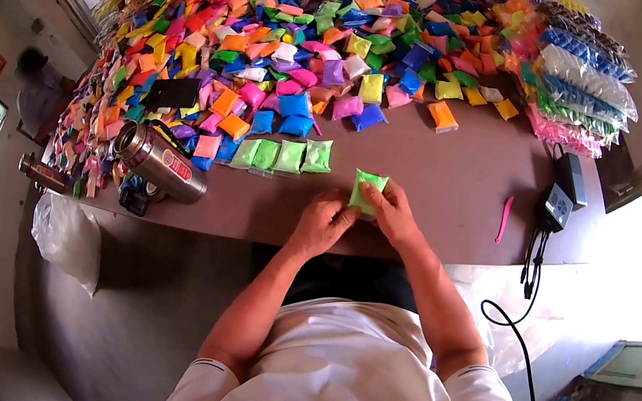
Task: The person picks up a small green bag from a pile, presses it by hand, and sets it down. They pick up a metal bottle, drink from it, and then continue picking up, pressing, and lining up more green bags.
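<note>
A small light-green packet (365, 194) is held upright near the front edge of the table. My right hand (395, 215) is closed on its right side, thumb across the front. My left hand (324, 220) has its fingers curled together at the packet's lower left corner, pinching it there; part of the grip is hidden. To the left of my hands, several similar green packets, one of them a light-green packet (289, 156), lie side by side in a row on the brown table (445, 166).
A large heap of coloured packets (281, 32) covers the far and left table. A steel flask (162, 163) lies at left, a black phone-like slab (173, 93) behind it. At right are a pink strip (505, 219), black adapters (555, 207) with cables, and stacked bags (583, 83). A person (40, 94) is far left.
</note>
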`<action>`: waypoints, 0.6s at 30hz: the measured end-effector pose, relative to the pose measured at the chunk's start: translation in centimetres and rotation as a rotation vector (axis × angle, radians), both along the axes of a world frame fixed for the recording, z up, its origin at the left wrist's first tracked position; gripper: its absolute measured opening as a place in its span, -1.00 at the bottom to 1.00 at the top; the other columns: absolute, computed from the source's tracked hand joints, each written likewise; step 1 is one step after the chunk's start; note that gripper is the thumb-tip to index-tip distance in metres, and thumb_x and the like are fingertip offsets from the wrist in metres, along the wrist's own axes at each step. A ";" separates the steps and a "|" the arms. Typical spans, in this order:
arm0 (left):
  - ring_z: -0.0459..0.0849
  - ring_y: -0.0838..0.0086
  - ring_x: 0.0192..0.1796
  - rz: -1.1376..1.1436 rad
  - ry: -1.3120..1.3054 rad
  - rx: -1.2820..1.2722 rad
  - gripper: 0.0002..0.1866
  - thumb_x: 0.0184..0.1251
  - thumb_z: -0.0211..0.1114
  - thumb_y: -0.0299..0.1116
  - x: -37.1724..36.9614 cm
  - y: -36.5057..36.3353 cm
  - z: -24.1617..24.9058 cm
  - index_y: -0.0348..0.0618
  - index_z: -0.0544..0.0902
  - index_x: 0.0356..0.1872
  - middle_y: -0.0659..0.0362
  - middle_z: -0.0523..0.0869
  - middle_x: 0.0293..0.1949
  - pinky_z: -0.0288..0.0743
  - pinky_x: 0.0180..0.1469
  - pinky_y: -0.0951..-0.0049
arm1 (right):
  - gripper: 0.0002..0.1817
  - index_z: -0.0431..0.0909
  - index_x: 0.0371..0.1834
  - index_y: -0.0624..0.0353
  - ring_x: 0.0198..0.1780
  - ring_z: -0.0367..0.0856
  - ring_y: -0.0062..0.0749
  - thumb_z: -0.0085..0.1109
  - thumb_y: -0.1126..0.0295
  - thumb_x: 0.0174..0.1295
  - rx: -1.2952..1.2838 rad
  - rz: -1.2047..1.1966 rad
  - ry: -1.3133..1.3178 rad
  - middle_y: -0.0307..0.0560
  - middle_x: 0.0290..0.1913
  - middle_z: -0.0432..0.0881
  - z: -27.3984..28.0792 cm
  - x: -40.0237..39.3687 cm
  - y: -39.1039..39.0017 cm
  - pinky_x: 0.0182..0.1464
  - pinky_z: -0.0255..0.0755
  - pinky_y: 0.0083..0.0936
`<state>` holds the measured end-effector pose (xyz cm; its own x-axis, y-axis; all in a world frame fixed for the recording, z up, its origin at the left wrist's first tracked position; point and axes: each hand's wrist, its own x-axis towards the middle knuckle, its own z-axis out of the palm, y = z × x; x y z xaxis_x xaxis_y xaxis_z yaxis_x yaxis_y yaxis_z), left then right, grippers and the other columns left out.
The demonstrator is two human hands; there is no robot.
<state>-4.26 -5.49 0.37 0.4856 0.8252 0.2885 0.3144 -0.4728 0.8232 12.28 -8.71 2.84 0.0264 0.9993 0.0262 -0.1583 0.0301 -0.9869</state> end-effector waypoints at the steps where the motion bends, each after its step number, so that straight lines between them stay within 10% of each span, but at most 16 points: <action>1: 0.62 0.15 -0.31 -0.032 0.029 0.075 -0.68 0.37 0.20 -0.16 0.0 -0.1 0.2 -0.22 0.61 -0.45 0.08 0.62 -0.55 0.40 0.17 0.16 | -0.75 0.50 -0.22 0.30 -0.34 0.40 -0.66 0.14 0.29 0.29 -0.125 -0.044 0.039 -0.28 -0.40 0.48 0.2 0.1 0.1 -0.34 0.35 -0.58; 8: 0.61 0.19 -0.34 -0.081 0.011 0.119 -0.72 0.28 0.28 -0.25 0.2 -0.2 0.4 -0.25 0.60 -0.50 0.11 0.64 -0.53 0.36 0.24 0.14 | -0.70 0.46 -0.27 0.35 -0.39 0.40 -0.53 0.24 0.31 0.11 0.021 -0.135 -0.495 -0.07 -0.47 0.49 -0.7 1.8 6.9 -0.35 0.35 -0.44; 12: 0.63 0.22 -0.29 -0.088 0.024 0.129 -0.74 0.27 0.28 -0.26 0.0 -0.3 0.3 -0.27 0.59 -0.49 0.11 0.66 -0.47 0.33 0.27 0.14 | -0.60 0.43 -0.21 0.31 -0.36 0.57 -0.06 0.32 0.23 0.06 0.145 -0.188 -0.575 0.10 -0.44 0.56 -1.9 0.4 9.5 -0.25 0.41 -0.22; 18: 0.63 0.21 -0.28 -0.084 0.005 0.167 -0.75 0.26 0.28 -0.27 0.1 -0.2 -0.1 -0.26 0.60 -0.48 0.11 0.66 -0.47 0.33 0.27 0.15 | -0.52 0.45 -0.02 0.20 -0.17 0.59 0.14 0.32 0.19 0.05 0.188 -0.398 -0.940 0.17 -0.30 0.61 -2.9 -1.1 9.3 -0.14 0.43 -0.14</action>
<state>-4.11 -5.67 0.31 0.5521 0.7225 0.4162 0.2717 -0.6278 0.7294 11.17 0.55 -0.09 0.2417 0.9004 0.3617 0.7283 0.0780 -0.6808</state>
